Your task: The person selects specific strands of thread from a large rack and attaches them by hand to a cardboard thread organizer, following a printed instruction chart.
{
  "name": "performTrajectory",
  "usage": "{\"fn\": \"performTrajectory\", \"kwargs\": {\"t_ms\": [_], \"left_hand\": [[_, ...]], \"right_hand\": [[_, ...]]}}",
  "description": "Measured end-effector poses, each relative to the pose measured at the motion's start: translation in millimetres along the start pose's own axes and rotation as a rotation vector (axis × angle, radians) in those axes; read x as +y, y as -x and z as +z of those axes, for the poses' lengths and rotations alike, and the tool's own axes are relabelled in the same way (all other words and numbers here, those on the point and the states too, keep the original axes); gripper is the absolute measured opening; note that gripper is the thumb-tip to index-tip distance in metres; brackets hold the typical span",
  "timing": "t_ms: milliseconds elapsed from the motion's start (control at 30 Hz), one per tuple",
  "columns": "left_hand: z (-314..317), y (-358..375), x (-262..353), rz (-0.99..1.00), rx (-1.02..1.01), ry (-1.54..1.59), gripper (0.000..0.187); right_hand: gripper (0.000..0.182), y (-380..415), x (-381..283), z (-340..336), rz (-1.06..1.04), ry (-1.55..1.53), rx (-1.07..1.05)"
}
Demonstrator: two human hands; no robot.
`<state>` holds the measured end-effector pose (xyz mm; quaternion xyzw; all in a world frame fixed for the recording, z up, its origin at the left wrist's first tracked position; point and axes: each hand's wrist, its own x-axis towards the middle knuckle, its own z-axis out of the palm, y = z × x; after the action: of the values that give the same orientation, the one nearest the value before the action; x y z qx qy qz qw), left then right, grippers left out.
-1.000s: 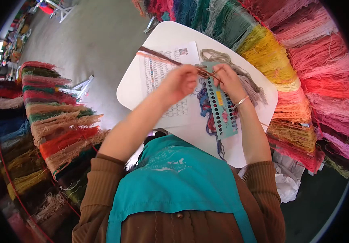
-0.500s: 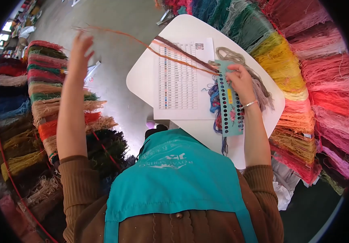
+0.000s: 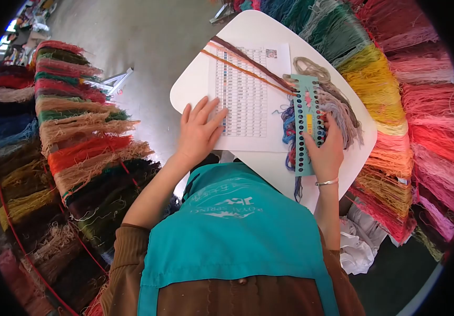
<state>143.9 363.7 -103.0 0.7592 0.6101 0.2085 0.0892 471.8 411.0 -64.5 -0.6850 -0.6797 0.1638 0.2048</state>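
My left hand (image 3: 200, 129) is open, its fingers spread at the left edge of a printed colour chart (image 3: 242, 118). A teal thread organizer card (image 3: 301, 155), with holes along both long sides, lies over the chart's right edge. My right hand (image 3: 327, 145) grips the card's right side, thumb across its face. From the card's top end a brown thread bundle (image 3: 245, 55) and a thin orange thread bundle (image 3: 248, 73) stretch up and left over the chart. Blue and purple threads (image 3: 288, 126) hang at its left; grey-beige threads (image 3: 345, 110) lie on the right.
A white table (image 3: 195, 87) with rounded corners carries the paper and card. Racks of coloured yarn hanks (image 3: 79, 121) stand on the left, with more yarn hanks (image 3: 374, 95) along the right. A metal stand leg (image 3: 119, 81) juts out over the floor at the left rack.
My left hand has come down from the upper left to the chart's edge, away from the orange thread's end. The orange thread now lies lower. My right hand has slid down the card.
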Motion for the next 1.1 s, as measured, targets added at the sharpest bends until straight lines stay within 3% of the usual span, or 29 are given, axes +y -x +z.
{"fn": "performTrajectory", "kwargs": {"t_ms": [100, 167, 533, 700, 1100], "left_hand": [[1, 2, 0, -0.013, 0.016, 0.014, 0.046], [1, 2, 0, -0.018, 0.022, 0.012, 0.045], [1, -8, -4, -0.093, 0.079, -0.009, 0.041], [7, 1, -4, 0.009, 0.201, 0.011, 0.032], [8, 2, 1, -0.026, 0.21, 0.012, 0.03]], "right_hand": [[0.076, 0, -7, 9, -0.096, 0.134, 0.059], [0.078, -5, -13, 14, 0.027, 0.05, -0.002], [0.075, -30, -23, 35, -0.013, -0.089, 0.016], [0.075, -31, -21, 36, -0.025, -0.072, 0.033], [0.069, -32, -27, 36, -0.006, -0.081, 0.028]]}}
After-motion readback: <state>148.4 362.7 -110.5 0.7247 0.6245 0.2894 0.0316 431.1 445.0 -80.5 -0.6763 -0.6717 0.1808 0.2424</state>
